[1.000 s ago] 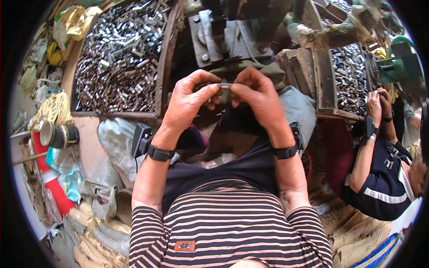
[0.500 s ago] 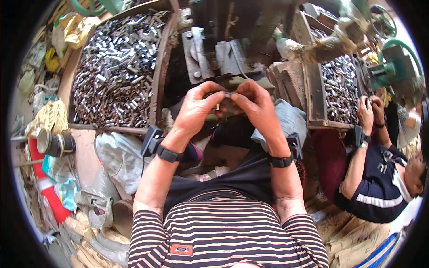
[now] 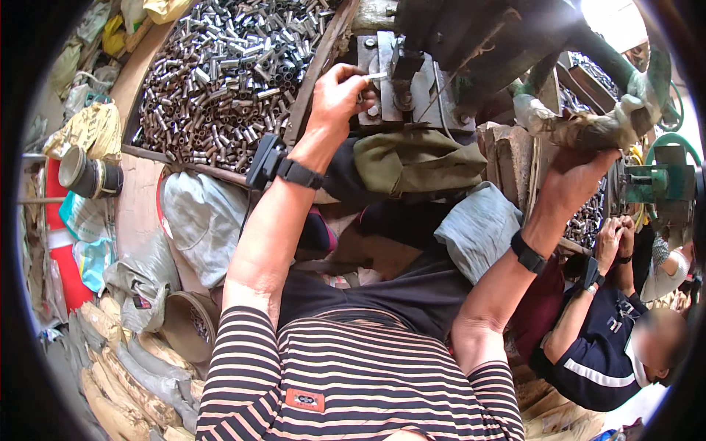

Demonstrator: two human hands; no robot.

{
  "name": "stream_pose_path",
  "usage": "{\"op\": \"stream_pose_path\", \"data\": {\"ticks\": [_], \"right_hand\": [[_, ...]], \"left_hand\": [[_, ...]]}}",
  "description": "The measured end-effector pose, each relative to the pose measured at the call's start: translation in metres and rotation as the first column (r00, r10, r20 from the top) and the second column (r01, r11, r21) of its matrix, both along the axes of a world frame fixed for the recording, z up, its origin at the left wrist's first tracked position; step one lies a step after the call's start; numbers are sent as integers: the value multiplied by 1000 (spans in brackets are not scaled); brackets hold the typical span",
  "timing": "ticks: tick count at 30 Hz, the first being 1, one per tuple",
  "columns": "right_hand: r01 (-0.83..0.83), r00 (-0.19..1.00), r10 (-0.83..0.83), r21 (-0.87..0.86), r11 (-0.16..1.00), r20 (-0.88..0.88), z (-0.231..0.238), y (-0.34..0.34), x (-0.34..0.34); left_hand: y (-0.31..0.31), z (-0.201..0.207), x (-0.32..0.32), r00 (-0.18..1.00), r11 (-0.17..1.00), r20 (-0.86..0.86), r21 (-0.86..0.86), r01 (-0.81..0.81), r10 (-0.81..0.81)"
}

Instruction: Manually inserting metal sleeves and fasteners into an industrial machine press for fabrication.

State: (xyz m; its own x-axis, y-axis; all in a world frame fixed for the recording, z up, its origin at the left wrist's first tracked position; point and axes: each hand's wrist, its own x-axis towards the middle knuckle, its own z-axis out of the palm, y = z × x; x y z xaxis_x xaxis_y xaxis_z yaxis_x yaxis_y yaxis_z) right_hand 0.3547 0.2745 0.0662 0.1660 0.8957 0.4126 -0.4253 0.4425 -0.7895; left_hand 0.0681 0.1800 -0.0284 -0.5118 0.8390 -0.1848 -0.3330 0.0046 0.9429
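Observation:
My left hand (image 3: 340, 99) is closed in a pinch at the press, in the upper middle. A small silvery metal piece (image 3: 376, 76) sticks out from its fingertips, beside the upright post of the metal fixture (image 3: 388, 88). Whether the piece touches the fixture, I cannot tell. My right hand (image 3: 577, 173) reaches up to the right and grips the end of a thick handle wrapped in pale, worn plastic (image 3: 599, 128); its fingers are partly hidden. An olive cloth (image 3: 415, 163) lies just below the fixture.
A wooden tray (image 3: 316, 77) heaped with short metal tubes (image 3: 228, 81) stands at the left. A blue-grey cloth (image 3: 482, 224) covers my right knee. To the right, a co-worker (image 3: 603, 345) handles parts near a green machine (image 3: 651, 184). A bucket (image 3: 180, 327) stands at lower left.
My hands were together in front of the fixture. The left has moved up to it with the small metal piece; the right has moved away to the right and taken hold of the wrapped handle.

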Motion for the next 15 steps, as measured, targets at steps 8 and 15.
{"op": "stream_pose_path", "data": {"ticks": [8,15], "right_hand": [[75,895,-79,26,997,440,62,6,13],[91,856,-118,79,993,503,73,19,5]], "left_hand": [[28,-1,-3,997,999,61,18,-50,49],[51,-13,-15,998,997,41,-64,-46,49]]}}
